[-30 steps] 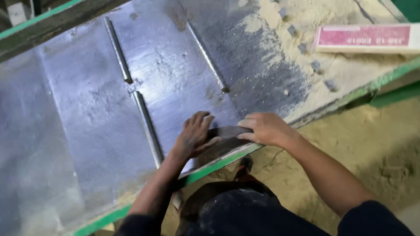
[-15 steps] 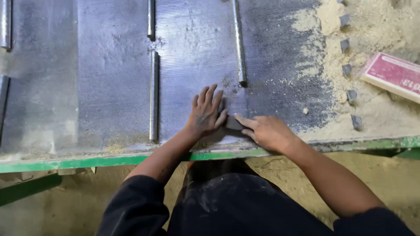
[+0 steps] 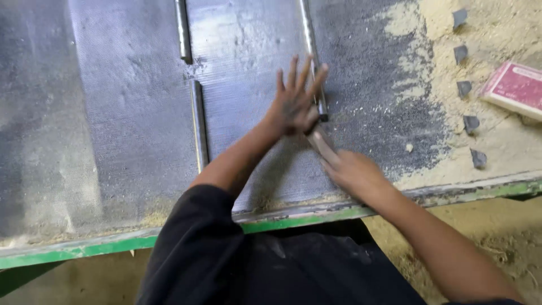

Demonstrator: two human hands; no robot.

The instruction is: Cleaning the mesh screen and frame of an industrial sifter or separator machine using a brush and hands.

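Textured metal sheet [image 3: 130,113] lies flat on the green-edged table [image 3: 68,257]; it looks stiff, grippy and heavy, best taken by its near edge. Left hand [image 3: 294,101] presses spread on it beside a rod [image 3: 311,51]; right hand [image 3: 351,169] lies flat, fingers together.

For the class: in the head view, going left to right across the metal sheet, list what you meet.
Short metal bar → left hand → right hand → row of small dark wedges → red box.
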